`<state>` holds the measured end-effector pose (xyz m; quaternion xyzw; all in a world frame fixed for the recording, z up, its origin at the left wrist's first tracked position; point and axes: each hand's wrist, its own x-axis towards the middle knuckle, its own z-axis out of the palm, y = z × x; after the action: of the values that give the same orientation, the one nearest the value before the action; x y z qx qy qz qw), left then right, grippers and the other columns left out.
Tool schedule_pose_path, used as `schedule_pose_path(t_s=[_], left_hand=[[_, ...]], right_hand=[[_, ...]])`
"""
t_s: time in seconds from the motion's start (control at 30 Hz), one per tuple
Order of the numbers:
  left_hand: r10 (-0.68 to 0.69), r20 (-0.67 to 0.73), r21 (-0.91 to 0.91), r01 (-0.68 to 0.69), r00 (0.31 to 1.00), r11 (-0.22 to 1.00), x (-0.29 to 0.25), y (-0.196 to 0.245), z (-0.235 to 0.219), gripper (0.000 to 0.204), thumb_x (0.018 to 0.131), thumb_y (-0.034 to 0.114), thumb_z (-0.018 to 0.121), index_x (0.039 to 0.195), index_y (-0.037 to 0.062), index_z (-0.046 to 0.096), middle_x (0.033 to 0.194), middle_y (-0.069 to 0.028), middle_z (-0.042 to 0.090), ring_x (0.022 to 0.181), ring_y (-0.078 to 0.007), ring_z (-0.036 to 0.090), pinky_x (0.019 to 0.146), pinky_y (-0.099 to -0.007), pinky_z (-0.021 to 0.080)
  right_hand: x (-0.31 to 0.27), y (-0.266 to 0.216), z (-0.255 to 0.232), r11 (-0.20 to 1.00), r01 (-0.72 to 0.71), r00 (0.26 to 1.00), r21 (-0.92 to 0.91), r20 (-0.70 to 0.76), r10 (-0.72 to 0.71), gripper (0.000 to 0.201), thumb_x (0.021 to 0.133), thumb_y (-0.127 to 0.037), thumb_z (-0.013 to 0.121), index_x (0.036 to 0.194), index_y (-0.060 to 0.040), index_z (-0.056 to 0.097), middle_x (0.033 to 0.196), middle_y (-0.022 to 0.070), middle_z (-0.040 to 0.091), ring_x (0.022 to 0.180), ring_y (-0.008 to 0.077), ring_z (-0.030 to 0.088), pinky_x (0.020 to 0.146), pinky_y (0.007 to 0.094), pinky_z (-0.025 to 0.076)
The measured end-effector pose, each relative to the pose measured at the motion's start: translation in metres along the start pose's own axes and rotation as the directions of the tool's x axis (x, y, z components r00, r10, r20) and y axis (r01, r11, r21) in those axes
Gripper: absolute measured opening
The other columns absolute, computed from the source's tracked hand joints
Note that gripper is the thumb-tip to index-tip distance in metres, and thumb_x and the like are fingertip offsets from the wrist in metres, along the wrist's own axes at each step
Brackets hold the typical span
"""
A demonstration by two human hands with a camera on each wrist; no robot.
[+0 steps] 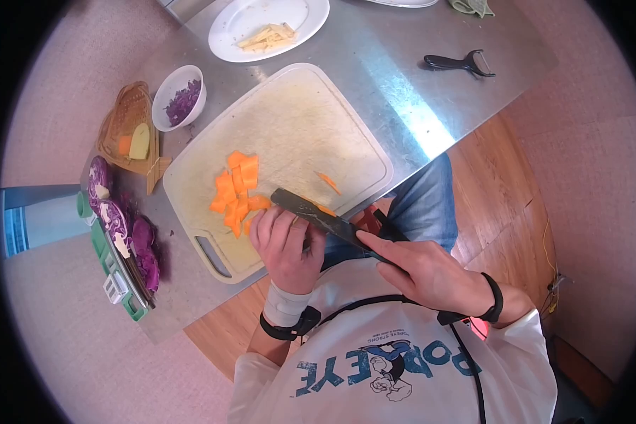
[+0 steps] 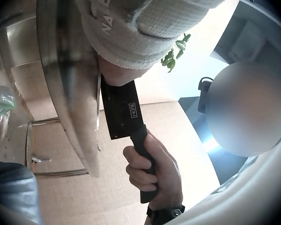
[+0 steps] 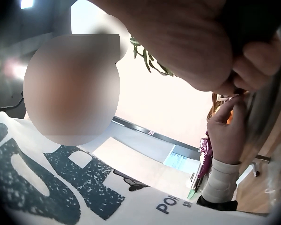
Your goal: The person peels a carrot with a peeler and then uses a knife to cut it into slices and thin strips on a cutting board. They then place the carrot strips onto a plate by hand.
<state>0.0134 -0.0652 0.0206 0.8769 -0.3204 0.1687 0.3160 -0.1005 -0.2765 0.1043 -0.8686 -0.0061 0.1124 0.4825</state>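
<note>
My right hand point(image 1: 427, 272) grips the handle of a black cleaver-like knife point(image 1: 311, 212), its index finger stretched along the blade's top. The left wrist view shows the fingers wrapped round the handle point(image 2: 144, 180). My left hand point(image 1: 287, 244) has curled fingers beside the blade, over the near edge of the white cutting board point(image 1: 297, 106). Orange shows between its thumb and finger in the right wrist view; the carrot point(image 3: 230, 117) it holds is mostly hidden. Cut carrot pieces point(image 1: 237, 184) lie in a pile left of the blade, with thin slivers point(image 1: 329, 184) to its right.
Left of the board stand a bowl point(image 1: 191, 116) of shredded purple cabbage, a wicker basket point(image 1: 113, 152) with vegetable pieces, cabbage chunks point(image 1: 145, 247) and a green-and-white slicer point(image 1: 102, 251). A plate point(image 1: 222, 42) of pale strips and a black peeler point(image 1: 445, 62) lie farther back.
</note>
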Motion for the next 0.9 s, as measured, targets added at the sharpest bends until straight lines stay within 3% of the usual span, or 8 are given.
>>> schedule_pose_path(t_s=[0.1,0.33,0.47,0.57,0.63,0.73,0.87,0.9], left_hand=[[-0.001,-0.028,-0.010,0.001,1.000,1.000,0.004,0.004,-0.001,0.025,0.073,-0.002,0.078,0.096,0.0030,0.073,0.110,-0.0080,0.070,0.115,-0.0337,0.063,0.104,-0.0485,0.045],[-0.002,-0.026,-0.026,0.001,1.000,1.000,0.004,0.002,0.000,0.024,0.074,-0.002,0.079,0.097,0.0031,0.074,0.112,-0.0078,0.070,0.115,-0.0337,0.063,0.104,-0.0486,0.045],[0.008,-0.027,-0.029,-0.008,1.000,1.000,0.007,0.003,-0.002,0.025,0.076,0.000,0.079,0.100,0.0040,0.074,0.111,-0.0074,0.070,0.113,-0.0322,0.063,0.104,-0.0494,0.045],[0.007,-0.036,-0.037,-0.008,0.999,0.999,0.005,0.004,-0.001,0.024,0.077,-0.002,0.079,0.100,0.0037,0.075,0.111,-0.0069,0.071,0.111,-0.0324,0.064,0.102,-0.0470,0.046],[0.018,-0.044,-0.033,-0.020,0.999,0.999,0.007,0.004,-0.001,0.024,0.078,-0.002,0.078,0.100,0.0037,0.075,0.110,-0.0065,0.072,0.110,-0.0320,0.064,0.102,-0.0465,0.047],[0.010,-0.030,-0.024,-0.011,1.000,1.000,0.008,0.005,-0.003,0.023,0.079,-0.002,0.078,0.100,0.0036,0.075,0.109,-0.0062,0.072,0.109,-0.0315,0.065,0.101,-0.0459,0.047],[0.009,-0.037,-0.043,-0.010,0.999,0.999,0.007,0.004,-0.001,0.023,0.079,-0.002,0.077,0.101,0.0036,0.074,0.111,-0.0066,0.072,0.110,-0.0323,0.064,0.102,-0.0469,0.047],[0.010,-0.042,-0.046,-0.012,0.999,0.999,0.005,0.003,-0.001,0.024,0.079,-0.002,0.077,0.101,0.0035,0.074,0.111,-0.0067,0.072,0.111,-0.0325,0.064,0.102,-0.0474,0.046]], right_hand=[[0.000,-0.001,-0.002,1.000,-0.009,1.000,0.008,0.011,0.009,0.053,0.099,-0.011,0.066,0.150,-0.0013,0.055,0.080,0.0187,0.070,0.071,0.0383,0.069,0.065,0.0479,0.054],[0.011,-0.008,-0.003,0.995,-0.070,0.997,0.072,0.012,0.070,0.048,0.100,-0.009,0.064,0.146,0.0010,0.058,0.077,0.0239,0.068,0.070,0.0437,0.067,0.065,0.0493,0.052],[0.016,-0.004,0.003,0.997,-0.018,1.000,0.070,-0.014,0.019,0.047,0.100,-0.009,0.064,0.145,0.0016,0.058,0.077,0.0258,0.066,0.070,0.0451,0.066,0.066,0.0483,0.052],[0.017,-0.002,0.004,0.994,-0.005,0.998,0.110,-0.055,0.011,0.046,0.100,-0.008,0.064,0.145,0.0018,0.059,0.077,0.0260,0.066,0.072,0.0447,0.067,0.067,0.0473,0.053],[0.021,0.008,0.013,0.987,0.070,0.980,0.142,-0.194,-0.041,0.045,0.101,-0.009,0.064,0.144,0.0020,0.060,0.078,0.0257,0.067,0.073,0.0442,0.068,0.068,0.0474,0.054],[0.021,0.007,0.003,0.994,-0.004,0.990,0.112,-0.137,0.019,0.045,0.100,-0.009,0.064,0.144,0.0020,0.060,0.079,0.0247,0.068,0.074,0.0430,0.069,0.069,0.0469,0.054],[0.015,0.009,0.010,0.993,0.076,0.980,0.093,-0.189,-0.057,0.046,0.100,-0.009,0.065,0.145,0.0014,0.059,0.078,0.0236,0.068,0.073,0.0417,0.069,0.068,0.0462,0.054],[0.013,0.006,0.009,0.997,0.053,0.991,0.057,-0.129,-0.045,0.048,0.100,-0.009,0.065,0.146,0.0006,0.058,0.079,0.0230,0.068,0.073,0.0410,0.068,0.068,0.0462,0.054]])
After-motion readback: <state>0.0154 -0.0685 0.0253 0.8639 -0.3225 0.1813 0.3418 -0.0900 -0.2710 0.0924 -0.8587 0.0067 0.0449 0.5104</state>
